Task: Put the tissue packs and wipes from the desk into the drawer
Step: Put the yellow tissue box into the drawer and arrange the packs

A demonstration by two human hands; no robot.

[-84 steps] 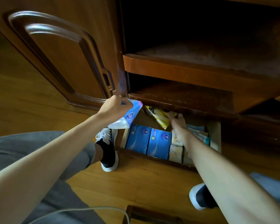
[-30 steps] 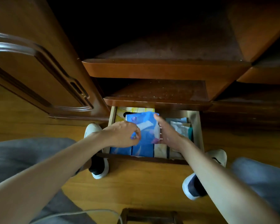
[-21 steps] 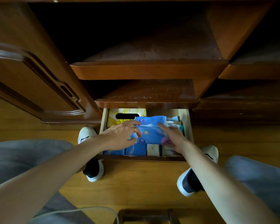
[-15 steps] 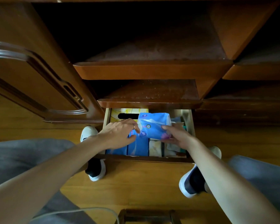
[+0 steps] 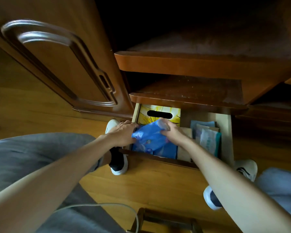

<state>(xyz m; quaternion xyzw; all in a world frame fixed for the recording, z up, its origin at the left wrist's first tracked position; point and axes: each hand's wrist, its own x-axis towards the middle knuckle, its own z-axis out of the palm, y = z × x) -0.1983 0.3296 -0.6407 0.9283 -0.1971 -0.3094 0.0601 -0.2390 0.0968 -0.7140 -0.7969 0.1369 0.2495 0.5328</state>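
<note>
The open wooden drawer (image 5: 224, 132) sits low under the desk shelves. A blue soft tissue pack (image 5: 149, 136) lies tilted over the drawer's left front part, on top of blue packs (image 5: 166, 150) standing there. My left hand (image 5: 123, 133) grips its left end and my right hand (image 5: 170, 132) grips its right top end. A yellow box with a dark slot (image 5: 159, 113) stands at the back left. Pale and teal wipe packs (image 5: 208, 138) fill the right side.
A cabinet door (image 5: 57, 61) stands open to the left. Two wooden shelves (image 5: 188, 95) overhang the drawer's back. My feet in white-soled shoes (image 5: 118, 160) rest on the wooden floor on either side. A white cable (image 5: 107, 206) and a stool top (image 5: 163, 219) lie near me.
The blue pack has moved from the drawer's middle to its left front and lower, both hands staying on it. The view has shifted, with the drawer now further right.
</note>
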